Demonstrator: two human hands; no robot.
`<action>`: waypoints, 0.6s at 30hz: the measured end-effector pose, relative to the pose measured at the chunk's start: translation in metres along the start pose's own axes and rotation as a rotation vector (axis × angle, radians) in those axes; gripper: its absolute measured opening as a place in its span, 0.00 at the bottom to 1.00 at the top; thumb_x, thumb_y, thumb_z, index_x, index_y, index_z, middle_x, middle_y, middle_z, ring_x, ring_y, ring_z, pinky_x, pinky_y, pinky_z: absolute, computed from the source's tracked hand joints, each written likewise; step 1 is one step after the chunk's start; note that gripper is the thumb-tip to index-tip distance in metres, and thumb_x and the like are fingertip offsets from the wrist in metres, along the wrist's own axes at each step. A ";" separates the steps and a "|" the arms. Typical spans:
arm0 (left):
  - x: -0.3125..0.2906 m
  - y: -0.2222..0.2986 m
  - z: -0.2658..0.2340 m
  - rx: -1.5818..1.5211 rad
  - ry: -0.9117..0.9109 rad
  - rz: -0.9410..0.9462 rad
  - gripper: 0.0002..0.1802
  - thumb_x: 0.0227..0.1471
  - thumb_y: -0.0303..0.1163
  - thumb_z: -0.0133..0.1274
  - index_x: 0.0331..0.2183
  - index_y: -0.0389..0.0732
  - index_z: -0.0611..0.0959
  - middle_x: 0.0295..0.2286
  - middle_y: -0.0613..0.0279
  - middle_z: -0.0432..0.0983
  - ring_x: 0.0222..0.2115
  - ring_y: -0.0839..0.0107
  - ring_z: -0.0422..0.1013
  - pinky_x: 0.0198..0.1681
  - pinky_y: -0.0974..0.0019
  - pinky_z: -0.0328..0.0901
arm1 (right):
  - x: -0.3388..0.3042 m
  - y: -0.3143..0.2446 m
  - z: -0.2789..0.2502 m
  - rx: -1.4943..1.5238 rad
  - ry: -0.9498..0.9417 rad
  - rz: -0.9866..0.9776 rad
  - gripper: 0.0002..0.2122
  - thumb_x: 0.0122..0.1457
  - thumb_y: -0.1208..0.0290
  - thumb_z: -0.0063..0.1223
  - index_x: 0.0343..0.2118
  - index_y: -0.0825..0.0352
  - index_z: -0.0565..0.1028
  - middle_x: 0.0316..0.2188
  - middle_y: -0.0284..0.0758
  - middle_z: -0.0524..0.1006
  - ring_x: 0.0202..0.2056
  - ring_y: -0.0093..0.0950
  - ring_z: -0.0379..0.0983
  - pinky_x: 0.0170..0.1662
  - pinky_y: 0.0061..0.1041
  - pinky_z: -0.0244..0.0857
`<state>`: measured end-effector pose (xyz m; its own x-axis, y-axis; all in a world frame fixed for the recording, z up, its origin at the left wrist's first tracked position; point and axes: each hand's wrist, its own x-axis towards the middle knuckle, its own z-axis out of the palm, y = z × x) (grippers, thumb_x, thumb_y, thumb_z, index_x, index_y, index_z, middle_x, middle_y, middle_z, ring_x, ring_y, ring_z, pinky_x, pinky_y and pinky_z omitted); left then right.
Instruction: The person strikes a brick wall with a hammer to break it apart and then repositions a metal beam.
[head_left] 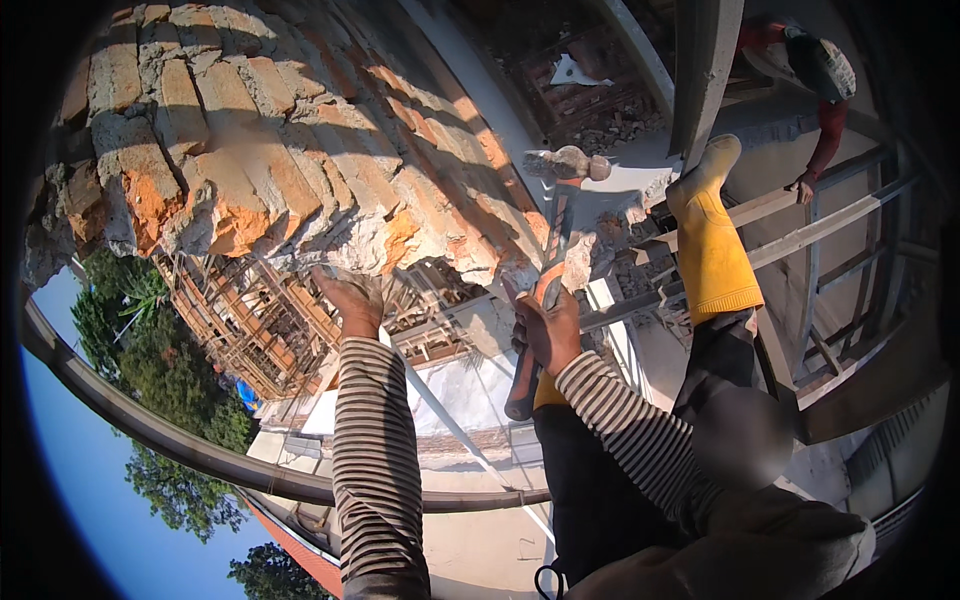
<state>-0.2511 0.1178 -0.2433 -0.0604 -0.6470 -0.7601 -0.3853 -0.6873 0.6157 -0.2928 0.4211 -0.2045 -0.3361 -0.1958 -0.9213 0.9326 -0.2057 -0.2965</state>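
Note:
My right hand (551, 330) is closed around the handle of a hammer (556, 235) with a black and orange grip. Its dusty metal head points up, away from me, over the rubble side. My left hand (352, 303) reaches to the broken lower edge of a brick wall (235, 120). Its fingers look apart and rest against that edge, with the tips partly hidden by the masonry. Chipped orange brick and grey mortar show along the edge. Both my forearms wear striped sleeves.
My yellow boot (715, 235) stands beside a metal beam (705, 80). At the upper right, another person's red sleeve (832, 140) reaches to a frame of bars (850, 215). Broken rubble (615, 115) lies below. A curved rail (190, 445), trees and wooden scaffolding (245, 325) lie left and beneath.

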 end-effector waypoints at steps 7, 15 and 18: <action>-0.042 0.028 -0.041 0.380 -0.087 0.267 0.42 0.58 0.62 0.37 0.63 0.43 0.56 0.59 0.56 0.56 0.57 0.59 0.56 0.58 0.52 0.52 | 0.023 -0.016 -0.075 -0.081 -0.060 0.348 0.05 0.54 0.74 0.51 0.31 0.70 0.70 0.18 0.37 0.71 0.15 0.29 0.68 0.15 0.30 0.61; -0.215 0.121 -0.165 1.755 0.893 1.407 0.43 0.50 0.47 0.60 0.58 0.33 0.61 0.57 0.46 0.49 0.58 0.49 0.49 0.59 0.41 0.52 | 0.056 0.067 -0.065 -0.009 0.337 0.012 0.03 0.54 0.77 0.50 0.27 0.66 0.68 0.17 0.33 0.68 0.16 0.24 0.66 0.19 0.30 0.62; -0.217 0.166 -0.241 1.845 1.230 1.418 0.50 0.49 0.55 0.60 0.59 0.31 0.57 0.53 0.43 0.57 0.53 0.51 0.56 0.59 0.43 0.51 | 0.064 0.101 -0.054 -0.103 -0.022 0.451 0.06 0.52 0.75 0.55 0.30 0.67 0.69 0.19 0.35 0.69 0.16 0.26 0.66 0.18 0.31 0.62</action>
<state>-0.0797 0.0645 0.0734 -0.7819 -0.4751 0.4037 -0.5915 0.3607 -0.7211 -0.2130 0.4396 -0.3064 0.1050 -0.2645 -0.9587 0.9941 0.0011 0.1085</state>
